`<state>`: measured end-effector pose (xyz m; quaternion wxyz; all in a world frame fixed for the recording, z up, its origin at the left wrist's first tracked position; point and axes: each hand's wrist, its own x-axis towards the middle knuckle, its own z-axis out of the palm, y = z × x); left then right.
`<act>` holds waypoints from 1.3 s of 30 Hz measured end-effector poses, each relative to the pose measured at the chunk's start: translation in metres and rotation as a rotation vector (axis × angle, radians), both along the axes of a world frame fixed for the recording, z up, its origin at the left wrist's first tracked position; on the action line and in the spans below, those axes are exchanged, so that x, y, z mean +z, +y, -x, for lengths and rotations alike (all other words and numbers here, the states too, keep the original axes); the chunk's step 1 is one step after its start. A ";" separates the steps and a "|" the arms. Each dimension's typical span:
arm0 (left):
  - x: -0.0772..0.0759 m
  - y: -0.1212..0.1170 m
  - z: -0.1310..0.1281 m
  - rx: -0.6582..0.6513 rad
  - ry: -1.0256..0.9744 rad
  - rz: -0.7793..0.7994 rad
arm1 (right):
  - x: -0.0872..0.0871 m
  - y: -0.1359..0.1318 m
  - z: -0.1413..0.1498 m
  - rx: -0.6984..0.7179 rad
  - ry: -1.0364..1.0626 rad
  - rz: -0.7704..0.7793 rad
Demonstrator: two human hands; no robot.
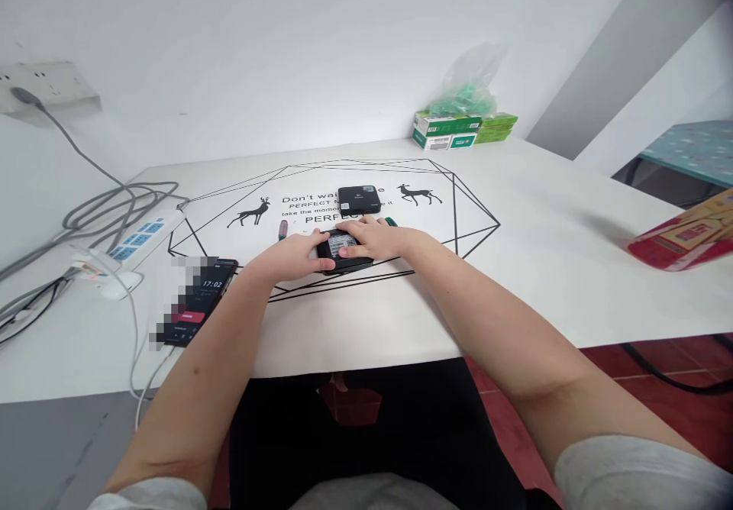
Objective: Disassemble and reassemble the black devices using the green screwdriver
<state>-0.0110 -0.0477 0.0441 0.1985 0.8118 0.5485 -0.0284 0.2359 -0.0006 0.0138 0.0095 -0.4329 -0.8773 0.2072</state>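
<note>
A black square box-shaped device (350,263) with a printed label on its upper face lies on the table in front of me. At its left side, my left hand (295,256) grips the edge, its thumb near the front corner. My right hand (375,239) lies over the far right part, fingers at the back edge and thumb on the label. Just behind sits a flat black square piece (359,199) with small stickers. A small red-and-teal handle (282,229) is left of the device, and a teal handle end (391,221) shows beyond my right hand.
A phone (209,296) lies left of my left forearm. Further left are a power strip (146,235) and coiled grey cables (114,204). Green-and-white boxes (447,130) with a plastic bag (469,86) stand by the wall. A red package (681,235) is at right.
</note>
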 end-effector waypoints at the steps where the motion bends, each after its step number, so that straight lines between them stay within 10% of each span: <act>1: -0.002 0.001 0.001 0.005 -0.015 0.007 | 0.000 0.000 0.000 -0.006 -0.001 -0.001; 39: -0.020 0.006 -0.002 -0.111 -0.034 0.015 | -0.004 -0.017 0.018 -0.171 -0.110 -0.081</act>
